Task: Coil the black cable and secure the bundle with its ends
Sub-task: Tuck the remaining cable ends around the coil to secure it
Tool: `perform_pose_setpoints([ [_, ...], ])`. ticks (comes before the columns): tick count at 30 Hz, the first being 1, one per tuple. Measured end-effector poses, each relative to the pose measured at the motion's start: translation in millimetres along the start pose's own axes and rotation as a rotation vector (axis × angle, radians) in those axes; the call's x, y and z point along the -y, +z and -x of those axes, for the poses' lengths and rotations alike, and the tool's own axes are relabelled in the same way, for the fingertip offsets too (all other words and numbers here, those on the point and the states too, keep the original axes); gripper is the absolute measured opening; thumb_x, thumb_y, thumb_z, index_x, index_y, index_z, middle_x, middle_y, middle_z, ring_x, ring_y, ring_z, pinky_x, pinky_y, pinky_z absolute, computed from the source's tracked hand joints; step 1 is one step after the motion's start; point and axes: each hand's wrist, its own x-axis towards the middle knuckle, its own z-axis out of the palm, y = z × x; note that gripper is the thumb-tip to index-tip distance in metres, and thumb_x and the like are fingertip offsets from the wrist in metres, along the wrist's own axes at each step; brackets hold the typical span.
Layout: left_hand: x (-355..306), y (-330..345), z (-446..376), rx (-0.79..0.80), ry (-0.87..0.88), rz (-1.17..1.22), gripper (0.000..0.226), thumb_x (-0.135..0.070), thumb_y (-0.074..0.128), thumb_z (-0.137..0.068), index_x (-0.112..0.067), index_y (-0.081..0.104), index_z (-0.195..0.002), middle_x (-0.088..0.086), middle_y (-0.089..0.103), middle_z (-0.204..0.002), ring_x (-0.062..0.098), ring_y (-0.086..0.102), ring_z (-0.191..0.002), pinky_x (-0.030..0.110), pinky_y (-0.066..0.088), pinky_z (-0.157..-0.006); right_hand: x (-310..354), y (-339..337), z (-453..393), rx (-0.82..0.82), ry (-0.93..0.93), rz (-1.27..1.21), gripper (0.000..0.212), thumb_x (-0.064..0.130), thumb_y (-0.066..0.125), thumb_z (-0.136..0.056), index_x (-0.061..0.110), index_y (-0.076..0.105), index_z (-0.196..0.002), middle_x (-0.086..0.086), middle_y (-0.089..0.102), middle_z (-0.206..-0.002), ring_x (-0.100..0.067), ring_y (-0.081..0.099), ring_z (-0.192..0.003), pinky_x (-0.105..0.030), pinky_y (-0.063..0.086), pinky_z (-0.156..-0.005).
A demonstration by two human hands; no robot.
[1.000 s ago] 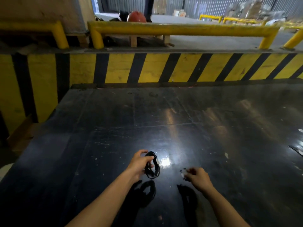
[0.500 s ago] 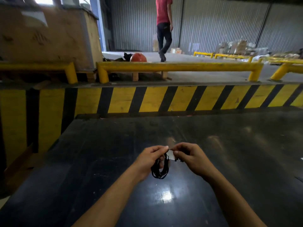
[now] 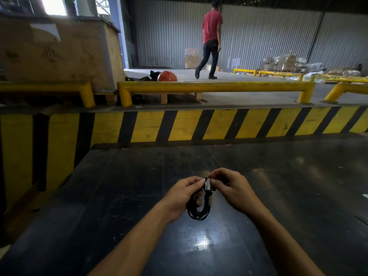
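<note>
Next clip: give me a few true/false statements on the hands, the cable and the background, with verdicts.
1. The cable lies flat on the table. False: both hands hold it above the surface.
2. The left hand grips the coiled loops. True.
3. The right hand rests empty on the table. False: its fingers pinch a cable end at the top of the coil.
4. A person in a red shirt is walking in the background. True.
5. An orange helmet sits on the table beside the hands. False: it lies on the floor beyond the yellow rail.
</note>
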Motion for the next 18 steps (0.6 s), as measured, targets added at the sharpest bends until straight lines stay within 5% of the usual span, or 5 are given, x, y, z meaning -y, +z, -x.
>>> perform_pose_setpoints([
  [6, -7.5, -1.2, 1.5, -0.073, 0.048, -0.045, 0.017, -0.015, 0.051, -0.094, -0.009, 0.066, -0.09, 0.004, 0.051, -0.064, 0.013, 0.046, -0.049, 0.022, 0.041, -0.049, 6.0, 2.4, 6.5, -0.024, -0.073, 0.064, 0.029, 0.024, 0.069, -0.082, 0.022, 0.064, -0.11, 0.007, 0.065, -0.098, -0.006, 0.062, -0.088, -0.022, 0.053, -0.074],
  [12, -12.3, -1.7, 6.9, -0.056, 0.031, -0.141, 0.018, -0.015, 0.053, -0.093, -0.01, 0.067, -0.085, 0.003, 0.053, -0.063, 0.011, 0.048, -0.049, 0.023, 0.042, -0.049, 12.5, 4.1, 5.2, -0.013, -0.12, 0.081, 0.009, 0.022, 0.071, -0.079, 0.018, 0.068, -0.086, 0.002, 0.066, -0.083, -0.008, 0.063, -0.075, -0.029, 0.055, -0.068],
  [18, -16.5, -14.2, 6.4, -0.159, -0.056, -0.075, 0.016, -0.016, 0.052, -0.093, -0.011, 0.063, -0.083, 0.007, 0.056, -0.071, 0.013, 0.047, -0.055, 0.021, 0.04, -0.047, 23.1, 7.8, 16.6, 0.108, -0.251, -0.083, 0.004, 0.015, 0.066, -0.084, 0.011, 0.064, -0.083, -0.001, 0.065, -0.095, -0.013, 0.063, -0.081, -0.024, 0.052, -0.068],
])
